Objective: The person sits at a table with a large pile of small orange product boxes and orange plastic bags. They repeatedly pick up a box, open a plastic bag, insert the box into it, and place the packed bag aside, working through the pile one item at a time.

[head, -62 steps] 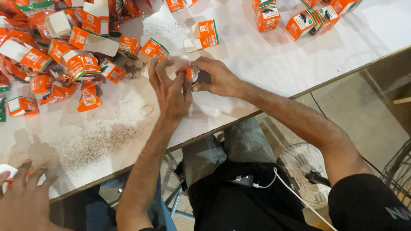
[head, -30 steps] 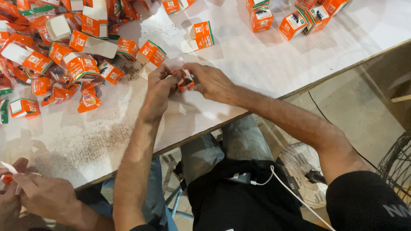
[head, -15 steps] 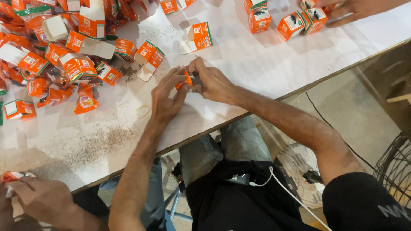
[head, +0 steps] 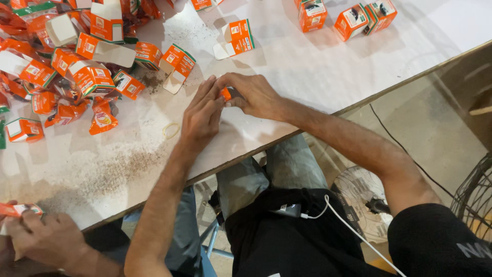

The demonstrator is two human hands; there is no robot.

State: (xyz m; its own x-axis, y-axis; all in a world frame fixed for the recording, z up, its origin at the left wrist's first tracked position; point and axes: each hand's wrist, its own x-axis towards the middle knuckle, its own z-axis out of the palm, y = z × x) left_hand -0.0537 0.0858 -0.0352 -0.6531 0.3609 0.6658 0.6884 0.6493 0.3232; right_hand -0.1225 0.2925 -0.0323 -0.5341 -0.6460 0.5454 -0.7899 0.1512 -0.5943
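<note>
Clearly light and crushable, the small orange packet sits pinched by both hands' closed fingertips, left hand, right hand.

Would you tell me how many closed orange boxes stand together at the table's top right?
3: one box leftmost, a second box further right, a third box touching it. More may lie beyond the frame's edge.

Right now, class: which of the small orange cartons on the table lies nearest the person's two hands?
The open-flapped orange carton just above the left hand, beside the big pile; the others lie farther off.
</note>
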